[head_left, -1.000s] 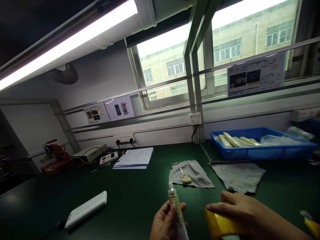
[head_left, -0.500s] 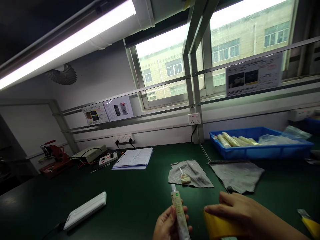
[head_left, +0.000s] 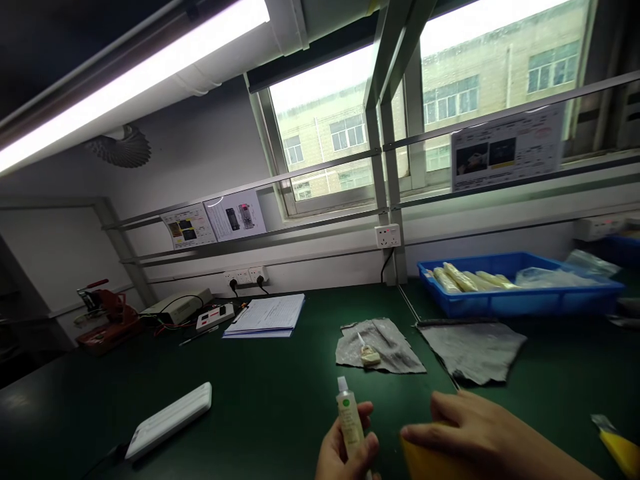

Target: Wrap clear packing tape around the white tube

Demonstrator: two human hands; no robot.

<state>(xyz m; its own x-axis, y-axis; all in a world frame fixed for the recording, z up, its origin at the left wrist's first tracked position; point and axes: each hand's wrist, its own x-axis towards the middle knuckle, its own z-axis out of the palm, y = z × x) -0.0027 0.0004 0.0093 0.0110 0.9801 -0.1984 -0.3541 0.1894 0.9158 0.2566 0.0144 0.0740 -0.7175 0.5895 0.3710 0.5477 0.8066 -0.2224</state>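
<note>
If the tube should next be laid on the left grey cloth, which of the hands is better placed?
Probably the left hand: it holds the tube, whose white tip points toward the left grey cloth. The right hand is occupied with a yellow object.

A green desk [head_left: 270,393] is lit by a long tube lamp [head_left: 150,73] overhead. On its left part, a slim white device [head_left: 173,420] is laid at a slant, with a dark cable run from its near end. Farther back, stacked printed papers [head_left: 270,315] are placed beside a small white box [head_left: 216,318], a beige case [head_left: 180,304] and a red metal fixture [head_left: 114,312]. Printed sheets [head_left: 237,217] are mounted along the rails [head_left: 320,167], and a socket [head_left: 387,235] is fixed to the upright post [head_left: 397,260]. Through the windows [head_left: 325,133], a pale building is seen.
</note>
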